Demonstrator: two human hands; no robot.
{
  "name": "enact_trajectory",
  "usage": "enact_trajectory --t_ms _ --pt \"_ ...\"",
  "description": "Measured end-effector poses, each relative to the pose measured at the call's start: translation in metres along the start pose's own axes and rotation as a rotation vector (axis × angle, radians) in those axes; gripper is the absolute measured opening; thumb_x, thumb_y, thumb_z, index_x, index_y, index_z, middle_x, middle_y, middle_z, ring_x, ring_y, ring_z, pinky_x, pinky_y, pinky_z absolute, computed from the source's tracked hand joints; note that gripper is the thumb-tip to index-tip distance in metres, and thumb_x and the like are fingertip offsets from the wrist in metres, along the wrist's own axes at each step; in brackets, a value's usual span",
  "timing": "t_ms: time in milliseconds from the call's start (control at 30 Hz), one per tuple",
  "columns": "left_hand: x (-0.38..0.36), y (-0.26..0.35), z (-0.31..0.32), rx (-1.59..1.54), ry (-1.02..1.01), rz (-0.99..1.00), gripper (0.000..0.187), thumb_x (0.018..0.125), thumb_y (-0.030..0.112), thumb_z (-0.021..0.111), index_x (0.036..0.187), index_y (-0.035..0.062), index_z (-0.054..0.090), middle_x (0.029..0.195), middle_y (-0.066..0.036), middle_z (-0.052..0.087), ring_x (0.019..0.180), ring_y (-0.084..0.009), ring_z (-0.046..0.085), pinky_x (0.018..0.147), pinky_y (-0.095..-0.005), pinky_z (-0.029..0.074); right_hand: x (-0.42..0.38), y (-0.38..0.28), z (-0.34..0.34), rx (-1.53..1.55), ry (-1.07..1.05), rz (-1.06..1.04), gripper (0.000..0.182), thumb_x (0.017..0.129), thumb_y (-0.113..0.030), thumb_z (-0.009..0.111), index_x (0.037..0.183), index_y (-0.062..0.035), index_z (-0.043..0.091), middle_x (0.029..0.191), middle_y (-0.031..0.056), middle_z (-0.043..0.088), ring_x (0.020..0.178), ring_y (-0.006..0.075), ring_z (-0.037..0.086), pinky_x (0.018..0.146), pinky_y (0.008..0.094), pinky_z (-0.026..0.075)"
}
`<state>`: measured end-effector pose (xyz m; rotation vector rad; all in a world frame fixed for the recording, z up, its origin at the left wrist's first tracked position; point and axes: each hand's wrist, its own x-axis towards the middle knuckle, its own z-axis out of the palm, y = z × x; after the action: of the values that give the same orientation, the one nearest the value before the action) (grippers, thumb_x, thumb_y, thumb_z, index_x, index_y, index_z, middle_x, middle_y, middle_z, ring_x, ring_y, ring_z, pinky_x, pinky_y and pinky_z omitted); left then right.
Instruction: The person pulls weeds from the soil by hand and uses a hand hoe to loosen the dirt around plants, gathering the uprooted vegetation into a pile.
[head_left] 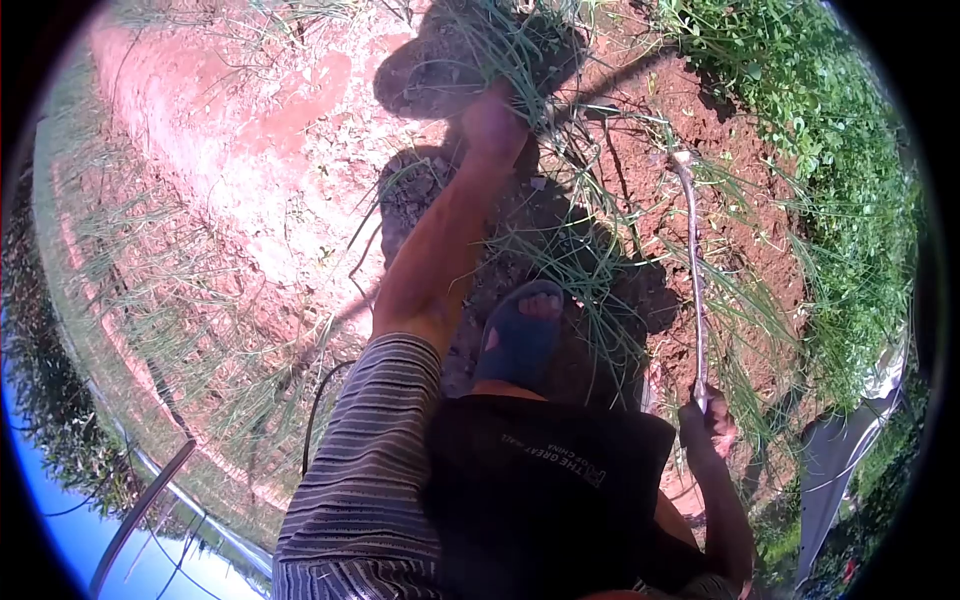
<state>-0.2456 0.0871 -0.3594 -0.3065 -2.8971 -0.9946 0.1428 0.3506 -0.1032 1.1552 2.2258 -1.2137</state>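
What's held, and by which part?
Right hand: stick, by its near end. Left hand: at the green stalks, too blurred to tell if it grips them.

the stick (pixel 695 250) looks smooth, the soil (pixel 725 150) rough.

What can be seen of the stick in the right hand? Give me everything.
The stick is long, thin and slightly crooked, wooden by its look, with brightly sunlit stretches. The right hand grips its near end; from there it runs away from the body above reddish soil. Its far end looks pale; whether a blade is fixed there is unclear.
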Motion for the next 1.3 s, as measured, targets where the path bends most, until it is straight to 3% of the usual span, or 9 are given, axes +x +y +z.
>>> enact_trajectory --t_ms 100,200,333,533,600,767,800,967,1300 --pt "-0.022 0.020 -0.028 -0.098 0.065 0.066 0.013 0.082 0.014 0.055 0.091 0.0045 0.057 0.075 -0.018 0.058 0.067 -0.0368 0.058 0.053 -0.0489 0.041 -0.001 -0.012 -0.005 -0.012 -0.066 0.044 0.042 0.077 -0.026 0.074 0.110 -0.0080 0.055 0.075 -0.0059 0.050 0.065 0.0026 0.044 0.057 0.0208 0.039" --pt "-0.048 0.016 -0.063 0.041 0.147 0.119 0.014 0.090 0.017 0.054 0.094 0.0038 0.052 0.082 -0.014 0.064 0.068 -0.0297 0.063 0.058 -0.0358 0.050 0.005 0.012 -0.009 0.029 -0.083 -0.184 0.030 0.080 -0.010 0.069 0.108 -0.0062 0.057 0.069 -0.0090 0.048 0.053 -0.0020 0.040 0.044 0.0165 0.034" --pt "-0.042 0.010 -0.122 -0.991 0.404 -0.408 0.016 0.095 0.013 0.044 0.092 -0.0007 0.051 0.073 -0.006 0.060 0.060 -0.0120 0.058 0.048 -0.0242 0.044 0.006 0.014 -0.006 0.114 -0.043 -0.046 0.030 0.082 -0.007 0.067 0.109 -0.0058 0.055 0.065 -0.0076 0.048 0.047 -0.0003 0.039 0.040 0.0174 0.033" --pt "-0.027 -0.022 -0.093 -0.440 0.124 -0.231 0.014 0.081 0.013 0.058 0.089 0.0005 0.058 0.073 -0.012 0.061 0.064 -0.0204 0.058 0.057 -0.0315 0.046 0.007 -0.012 -0.002 0.147 -0.089 -0.005 0.029 0.080 -0.013 0.069 0.105 -0.0070 0.054 0.065 -0.0066 0.048 0.048 0.0013 0.041 0.043 0.0182 0.034" --pt "-0.016 -0.001 -0.088 -0.519 0.069 -0.560 0.014 0.075 0.014 0.063 0.083 0.0025 0.064 0.086 -0.020 0.064 0.075 -0.0337 0.063 0.066 -0.0397 0.050 0.005 -0.011 -0.009 0.045 -0.112 -0.016 0.036 0.081 -0.022 0.070 0.110 -0.0083 0.055 0.069 -0.0077 0.048 0.055 0.0020 0.042 0.050 0.0195 0.036" --pt "-0.012 0.004 -0.068 -0.411 0.030 -0.330 0.024 0.075 0.022 0.066 0.091 0.0035 0.067 0.082 -0.018 0.066 0.073 -0.0342 0.064 0.067 -0.0398 0.049 0.003 -0.009 -0.003 -0.035 -0.053 -0.223 0.034 0.082 -0.017 0.069 0.110 -0.0063 0.055 0.077 -0.0066 0.050 0.063 0.0024 0.043 0.057 0.0188 0.038" --pt "-0.012 0.008 -0.062 -0.436 0.000 -0.352 0.026 0.076 0.023 0.066 0.093 0.0036 0.067 0.082 -0.017 0.066 0.073 -0.0346 0.064 0.068 -0.0402 0.049 0.002 -0.008 0.000 0.022 0.021 -0.263 0.019 0.077 -0.007 0.073 0.090 -0.0074 0.059 0.077 -0.0076 0.052 0.062 -0.0013 0.046 0.052 0.0159 0.039" --pt "-0.009 0.009 -0.038 -0.360 0.112 -0.472 0.030 0.075 0.027 0.066 0.095 0.0048 0.067 0.081 -0.019 0.066 0.076 -0.0366 0.064 0.070 -0.0444 0.048 -0.002 -0.005 -0.010 -0.047 -0.074 -0.303 0.036 0.082 -0.016 0.070 0.111 -0.0035 0.055 0.079 -0.0060 0.050 0.069 0.0026 0.045 0.061 0.0184 0.039" --pt "-0.006 -0.016 -0.037 -0.558 -0.039 -0.474 0.028 0.075 0.024 0.064 0.096 0.0062 0.067 0.080 -0.017 0.067 0.075 -0.0315 0.065 0.070 -0.0402 0.049 0.000 0.002 -0.012 -0.095 -0.060 -0.234 0.040 0.081 -0.015 0.071 0.115 -0.0025 0.055 0.082 -0.0059 0.051 0.069 0.0024 0.045 0.059 0.0177 0.038"
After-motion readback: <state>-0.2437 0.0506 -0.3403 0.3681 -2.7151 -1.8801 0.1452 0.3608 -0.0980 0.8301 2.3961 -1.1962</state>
